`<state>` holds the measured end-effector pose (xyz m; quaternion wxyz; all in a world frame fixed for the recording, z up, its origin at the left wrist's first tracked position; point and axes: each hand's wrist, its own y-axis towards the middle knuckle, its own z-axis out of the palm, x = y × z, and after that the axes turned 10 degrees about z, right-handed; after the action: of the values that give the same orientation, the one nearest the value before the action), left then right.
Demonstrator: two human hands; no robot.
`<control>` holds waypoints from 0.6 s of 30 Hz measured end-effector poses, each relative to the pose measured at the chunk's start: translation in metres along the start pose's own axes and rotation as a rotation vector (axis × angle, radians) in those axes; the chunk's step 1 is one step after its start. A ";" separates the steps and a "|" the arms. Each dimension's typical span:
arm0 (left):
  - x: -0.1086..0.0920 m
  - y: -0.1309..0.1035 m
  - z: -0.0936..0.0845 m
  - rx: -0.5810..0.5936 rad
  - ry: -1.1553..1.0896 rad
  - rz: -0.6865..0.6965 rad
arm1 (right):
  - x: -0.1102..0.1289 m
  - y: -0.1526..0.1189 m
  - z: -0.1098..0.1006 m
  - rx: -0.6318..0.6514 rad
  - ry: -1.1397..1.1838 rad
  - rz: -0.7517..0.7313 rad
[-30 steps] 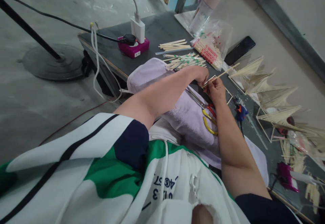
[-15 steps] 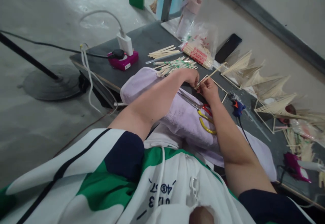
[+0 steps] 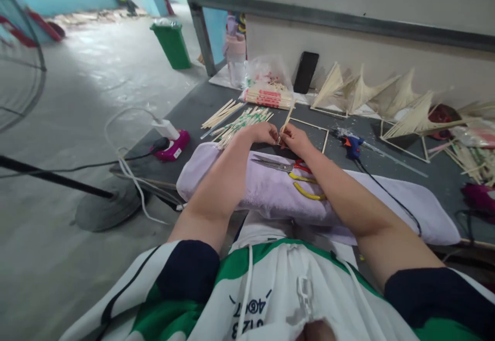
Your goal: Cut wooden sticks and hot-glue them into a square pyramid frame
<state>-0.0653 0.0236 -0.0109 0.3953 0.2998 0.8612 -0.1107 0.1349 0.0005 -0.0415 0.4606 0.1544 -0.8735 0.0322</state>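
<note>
My right hand (image 3: 296, 139) pinches a thin wooden stick (image 3: 288, 116) that slants up from the fingertips. Close beside it, my left hand (image 3: 266, 133) has its fingers curled together at the near left corner of a square stick frame (image 3: 310, 123); what they grip is hidden. The frame lies flat on the dark table, partly behind my right hand. Below my hands, scissors (image 3: 284, 166) with red and yellow handles rest on a lilac towel (image 3: 270, 191). To the left of my left hand is a pile of sticks with green-marked wrappers (image 3: 247, 122).
Bare sticks (image 3: 221, 113), a bagged stick bundle (image 3: 266, 97) and a phone (image 3: 306, 72) lie farther back. A blue glue gun (image 3: 351, 146) and fan-like stick models (image 3: 406, 119) are on the right. A pink power block (image 3: 174, 146) with cables sits at the left edge.
The camera view has tilted up and turned, showing more of the wall and floor. Both hands stay together at the frame's corner, and the stick now stands steeper in the picture.
</note>
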 end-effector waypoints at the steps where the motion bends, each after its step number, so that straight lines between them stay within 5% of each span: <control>1: 0.001 0.000 0.001 -0.011 -0.023 -0.007 | 0.003 -0.001 0.000 0.002 -0.007 0.007; 8: -0.001 -0.004 0.004 0.007 -0.412 -0.036 | 0.014 -0.003 0.003 0.030 -0.004 0.031; 18: -0.006 -0.008 0.002 0.019 -0.390 -0.064 | 0.013 0.004 0.009 0.036 0.037 -0.019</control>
<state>-0.0664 0.0137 -0.0081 0.5480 0.2491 0.7763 -0.1872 0.1194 -0.0004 -0.0362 0.4740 0.1703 -0.8626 0.0466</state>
